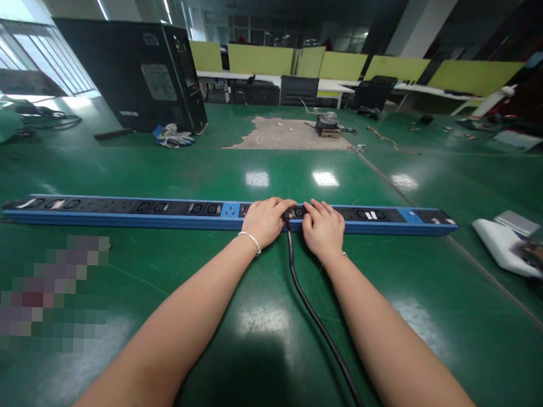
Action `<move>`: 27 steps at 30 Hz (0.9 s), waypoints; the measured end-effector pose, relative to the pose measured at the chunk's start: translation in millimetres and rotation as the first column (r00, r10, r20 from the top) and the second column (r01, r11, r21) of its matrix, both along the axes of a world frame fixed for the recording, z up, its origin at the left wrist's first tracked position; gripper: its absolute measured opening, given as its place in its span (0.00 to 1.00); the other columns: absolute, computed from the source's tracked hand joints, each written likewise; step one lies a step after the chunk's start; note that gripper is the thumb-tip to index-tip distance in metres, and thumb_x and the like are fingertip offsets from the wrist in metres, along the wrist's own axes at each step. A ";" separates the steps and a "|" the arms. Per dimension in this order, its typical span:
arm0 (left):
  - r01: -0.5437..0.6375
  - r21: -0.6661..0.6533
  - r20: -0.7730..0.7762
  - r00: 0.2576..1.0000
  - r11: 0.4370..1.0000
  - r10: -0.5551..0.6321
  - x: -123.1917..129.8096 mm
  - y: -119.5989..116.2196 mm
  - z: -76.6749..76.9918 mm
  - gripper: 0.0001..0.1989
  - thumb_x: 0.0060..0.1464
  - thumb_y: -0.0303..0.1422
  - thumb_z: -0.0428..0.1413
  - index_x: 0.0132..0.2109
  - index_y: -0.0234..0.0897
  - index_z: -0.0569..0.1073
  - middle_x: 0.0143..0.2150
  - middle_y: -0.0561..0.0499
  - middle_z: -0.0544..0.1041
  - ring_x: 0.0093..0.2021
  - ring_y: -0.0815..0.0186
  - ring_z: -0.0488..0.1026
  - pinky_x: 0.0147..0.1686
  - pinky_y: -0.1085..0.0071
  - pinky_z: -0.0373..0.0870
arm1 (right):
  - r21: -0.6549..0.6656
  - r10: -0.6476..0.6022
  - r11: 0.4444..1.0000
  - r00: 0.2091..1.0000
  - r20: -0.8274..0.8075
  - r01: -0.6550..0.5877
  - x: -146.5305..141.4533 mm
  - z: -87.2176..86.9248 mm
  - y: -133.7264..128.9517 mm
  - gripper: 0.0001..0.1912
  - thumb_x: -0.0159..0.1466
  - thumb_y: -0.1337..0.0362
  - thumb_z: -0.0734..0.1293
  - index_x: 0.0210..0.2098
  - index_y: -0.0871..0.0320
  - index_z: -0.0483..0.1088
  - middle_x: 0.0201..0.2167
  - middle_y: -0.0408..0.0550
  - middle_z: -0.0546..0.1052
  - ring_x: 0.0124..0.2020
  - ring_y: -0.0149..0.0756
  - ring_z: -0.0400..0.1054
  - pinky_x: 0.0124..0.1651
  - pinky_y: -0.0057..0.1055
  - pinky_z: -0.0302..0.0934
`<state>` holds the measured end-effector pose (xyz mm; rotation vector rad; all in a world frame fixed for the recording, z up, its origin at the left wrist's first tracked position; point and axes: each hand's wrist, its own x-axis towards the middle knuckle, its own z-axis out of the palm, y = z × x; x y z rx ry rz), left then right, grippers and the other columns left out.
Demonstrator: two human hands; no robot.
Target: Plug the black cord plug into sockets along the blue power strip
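A long blue-and-black power strip (181, 214) lies crosswise on the green surface, its sockets facing up. My left hand (264, 222) is closed at its middle, thumb and fingers around the black plug (286, 217) of a power cord. The plug is at a socket; my fingers partly hide it, and I cannot tell how deep it sits. From there the black cord (314, 313) curves down toward me. Just right of the plug, my right hand (324, 228) grips the strip, its fingers bent over the top. A socket (299, 211) shows between both hands.
Behind the strip at left stand a black computer case (137, 77) and a pair of work gloves (173, 136). A round metal device (328, 123) sits farther back. White equipment (503, 246) lies at right. Desks with yellow-green partitions (260, 60) line the background.
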<state>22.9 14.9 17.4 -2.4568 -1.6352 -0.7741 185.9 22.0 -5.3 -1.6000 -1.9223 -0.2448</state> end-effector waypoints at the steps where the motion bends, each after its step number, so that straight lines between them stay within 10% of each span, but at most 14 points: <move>1: -0.008 -0.005 0.004 1.000 1.000 0.008 0.1 0.2 0.0 0.16 0.60 0.35 0.47 0.55 0.47 0.65 0.49 0.52 0.75 0.48 0.63 0.71 0.47 0.65 0.63 | 0.004 -0.002 1.000 1.000 -0.003 0.002 -0.2 -0.4 0.3 0.19 0.64 0.63 0.56 0.50 0.53 0.72 0.54 0.46 0.72 0.57 0.42 0.59 0.57 0.43 0.48; 16: 0.013 0.112 0.223 0.974 0.994 -0.037 9.6 -3.6 9.6 0.14 0.60 0.30 0.46 0.51 0.40 0.69 0.49 0.49 0.75 0.49 0.64 0.72 0.49 0.66 0.66 | -0.007 -0.002 1.000 0.999 -0.054 0.001 -3.4 0.3 -0.1 0.20 0.63 0.64 0.56 0.51 0.52 0.71 0.53 0.47 0.72 0.57 0.43 0.58 0.57 0.45 0.47; 21: -0.009 0.348 0.541 0.819 0.938 -0.193 24.1 -8.8 55.0 0.14 0.60 0.34 0.47 0.52 0.43 0.68 0.51 0.50 0.73 0.51 0.65 0.70 0.50 0.68 0.66 | -0.012 -0.009 1.000 0.999 -0.041 0.008 -4.0 1.3 -1.4 0.21 0.63 0.63 0.55 0.51 0.52 0.71 0.54 0.46 0.71 0.57 0.43 0.58 0.58 0.44 0.46; 27: -0.094 0.158 0.875 0.475 0.983 -0.095 -32.9 12.7 72.9 0.16 0.59 0.45 0.48 0.49 0.42 0.68 0.38 0.52 0.77 0.35 0.69 0.75 0.30 0.73 0.70 | -0.010 -0.012 1.000 0.999 -0.037 0.012 -4.0 0.0 -1.4 0.21 0.63 0.63 0.55 0.51 0.52 0.71 0.54 0.45 0.71 0.57 0.43 0.58 0.58 0.43 0.46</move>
